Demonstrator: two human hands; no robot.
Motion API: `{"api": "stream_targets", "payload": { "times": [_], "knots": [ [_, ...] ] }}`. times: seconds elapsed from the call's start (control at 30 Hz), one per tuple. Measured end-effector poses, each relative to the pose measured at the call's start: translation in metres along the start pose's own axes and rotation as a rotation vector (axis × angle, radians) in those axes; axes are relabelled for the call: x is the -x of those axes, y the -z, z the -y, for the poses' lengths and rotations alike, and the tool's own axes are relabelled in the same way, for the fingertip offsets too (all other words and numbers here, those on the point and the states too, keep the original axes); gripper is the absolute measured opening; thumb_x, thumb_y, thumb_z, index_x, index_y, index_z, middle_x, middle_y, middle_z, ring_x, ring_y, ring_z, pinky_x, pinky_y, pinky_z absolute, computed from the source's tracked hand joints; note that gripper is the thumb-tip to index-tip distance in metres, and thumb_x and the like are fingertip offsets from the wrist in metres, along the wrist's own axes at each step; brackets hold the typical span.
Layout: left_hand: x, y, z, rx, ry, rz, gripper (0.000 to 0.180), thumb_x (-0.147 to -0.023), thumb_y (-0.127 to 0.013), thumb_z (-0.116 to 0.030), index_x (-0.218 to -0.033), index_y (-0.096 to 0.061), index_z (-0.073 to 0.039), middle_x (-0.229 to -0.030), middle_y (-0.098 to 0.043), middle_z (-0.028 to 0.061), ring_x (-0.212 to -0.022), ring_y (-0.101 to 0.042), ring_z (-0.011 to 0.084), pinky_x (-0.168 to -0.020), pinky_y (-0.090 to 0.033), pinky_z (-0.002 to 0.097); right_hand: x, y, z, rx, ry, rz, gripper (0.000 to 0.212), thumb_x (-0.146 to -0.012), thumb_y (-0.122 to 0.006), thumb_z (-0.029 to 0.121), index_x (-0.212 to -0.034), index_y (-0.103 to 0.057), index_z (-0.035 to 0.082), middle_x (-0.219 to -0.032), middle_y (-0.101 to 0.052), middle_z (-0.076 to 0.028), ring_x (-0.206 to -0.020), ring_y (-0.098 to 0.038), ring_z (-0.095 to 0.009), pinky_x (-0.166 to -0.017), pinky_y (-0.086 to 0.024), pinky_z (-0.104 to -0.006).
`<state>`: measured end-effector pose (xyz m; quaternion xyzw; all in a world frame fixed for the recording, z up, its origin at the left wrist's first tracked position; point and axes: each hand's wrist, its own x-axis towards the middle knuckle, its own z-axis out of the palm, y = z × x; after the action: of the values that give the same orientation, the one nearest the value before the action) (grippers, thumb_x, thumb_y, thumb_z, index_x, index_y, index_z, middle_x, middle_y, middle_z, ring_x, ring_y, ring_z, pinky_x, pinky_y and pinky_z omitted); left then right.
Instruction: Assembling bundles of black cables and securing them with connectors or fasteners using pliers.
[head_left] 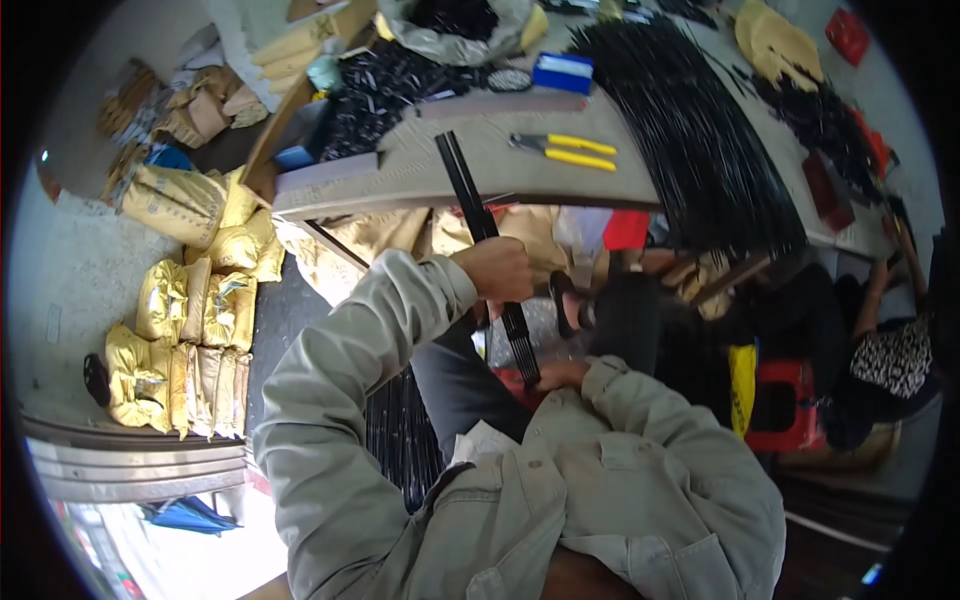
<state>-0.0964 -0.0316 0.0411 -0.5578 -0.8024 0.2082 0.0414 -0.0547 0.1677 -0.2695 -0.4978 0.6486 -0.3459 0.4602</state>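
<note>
A bundle of long, thin black strips (463,180) slants across my lap, its far end over the table edge. My left hand (498,269) is closed around the middle of it. At the near end of the bundle, my right hand (563,376) has its fingers curled against the strip ends; its fingertips are partly hidden. On the table (420,160) beyond lie yellow-handled pliers (575,150), apart from both hands.
A broad heap of long black strips (700,150) hangs over the table's right edge. Short black pieces (390,95) lie at the back left, near a blue box (562,72). Yellow sacks (195,300) are stacked at left. Another person's arm (875,290) shows at right by a red stool (790,405).
</note>
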Motion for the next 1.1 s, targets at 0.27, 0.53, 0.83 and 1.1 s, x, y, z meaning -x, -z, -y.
{"api": "stream_targets", "payload": {
  "times": [0.27, 0.53, 0.83, 1.1],
  "knots": [
    [-0.031, -0.002, -0.029, 0.253, -0.060, 0.184, 0.022, -0.060, -0.063, -0.035, -0.061, -0.060, -0.013, -0.060, -0.057, -0.0023, -0.064, -0.058, 0.0182, -0.058, -0.044, 0.0308, 0.026, 0.059, 0.163, -0.660, 0.025, -0.354, 0.024, -0.079, -0.062, 0.022, -0.093, -0.058, 0.003, -0.084, -0.060, -0.004, -0.075, -0.055, -0.009, -0.068, -0.043, -0.0268],
    [0.006, 0.016, -0.081, 0.403, 0.441, -0.663, 0.022, -0.079, -0.054, -0.025, -0.082, -0.056, -0.003, -0.072, -0.056, 0.0054, -0.080, -0.054, 0.0169, -0.072, -0.042, 0.0292, 0.039, 0.063, 0.164, -0.358, 0.150, -0.547, 0.023, -0.083, -0.058, 0.022, -0.084, -0.059, -0.001, -0.077, -0.060, -0.009, -0.075, -0.055, -0.009, -0.069, -0.044, -0.0268],
    [-0.012, 0.010, -0.121, 1.817, 0.915, -1.374, 0.043, -0.093, -0.033, -0.037, -0.101, -0.052, 0.001, -0.073, -0.054, 0.0065, -0.064, -0.053, 0.0108, -0.060, -0.042, 0.0242, 0.055, 0.141, 0.241, -0.128, 0.153, -0.125, 0.018, -0.085, -0.055, 0.016, -0.093, -0.057, 0.000, -0.092, -0.062, -0.011, -0.085, -0.059, -0.021, -0.072, -0.044, -0.0331],
    [-0.009, -0.022, -0.093, 2.133, 0.804, -1.764, 0.041, -0.092, -0.041, -0.038, -0.099, -0.049, 0.001, -0.063, -0.051, 0.0049, -0.057, -0.052, 0.0115, -0.052, -0.043, 0.0240, -0.031, 0.263, 0.349, -0.144, 0.617, -0.026, 0.021, -0.084, -0.050, 0.010, -0.098, -0.060, -0.001, -0.088, -0.063, -0.010, -0.084, -0.059, -0.019, -0.079, -0.044, -0.0311]
  ]
}}
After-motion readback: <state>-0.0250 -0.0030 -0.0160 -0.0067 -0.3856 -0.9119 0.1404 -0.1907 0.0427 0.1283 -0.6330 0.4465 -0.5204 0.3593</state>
